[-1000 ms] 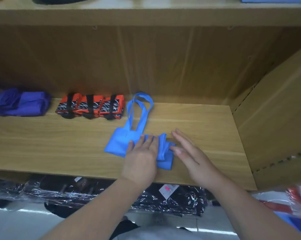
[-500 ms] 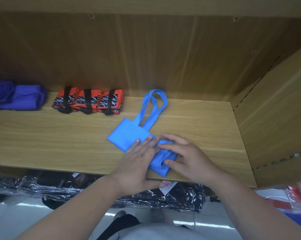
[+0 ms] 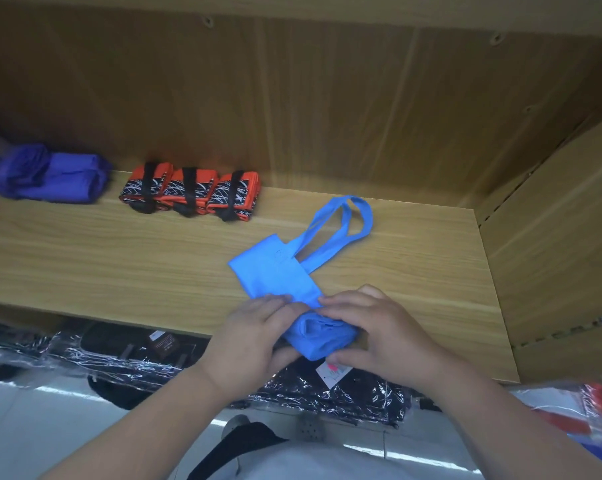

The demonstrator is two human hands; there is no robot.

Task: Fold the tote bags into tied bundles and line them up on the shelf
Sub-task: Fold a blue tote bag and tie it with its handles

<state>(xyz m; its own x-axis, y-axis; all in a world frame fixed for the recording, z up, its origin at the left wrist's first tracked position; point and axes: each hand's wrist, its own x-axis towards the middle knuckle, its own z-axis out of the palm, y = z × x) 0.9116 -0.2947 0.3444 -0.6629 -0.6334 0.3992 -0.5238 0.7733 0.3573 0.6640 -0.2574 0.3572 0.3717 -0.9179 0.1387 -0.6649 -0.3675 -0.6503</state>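
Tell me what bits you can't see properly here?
Head view:
- rolled end of the blue tote bag: sides covered by the left hand and right hand.
- dark packets below: backs hidden under the shelf.
- red thing at right edge: blurred, cut off.

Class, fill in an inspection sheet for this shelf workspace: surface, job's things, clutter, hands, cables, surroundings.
Surface: wooden shelf, bare wood showing.
Job's things: blue tote bag partly rolled at the front edge, handles loose; three orange-black bundles tied, side by side at the back; purple bags far left.
Clutter: nothing seen.
Hands: left hand and right hand grip the rolled end.
Cables: nothing seen.
Surroundings: plastic-wrapped dark goods below the shelf.
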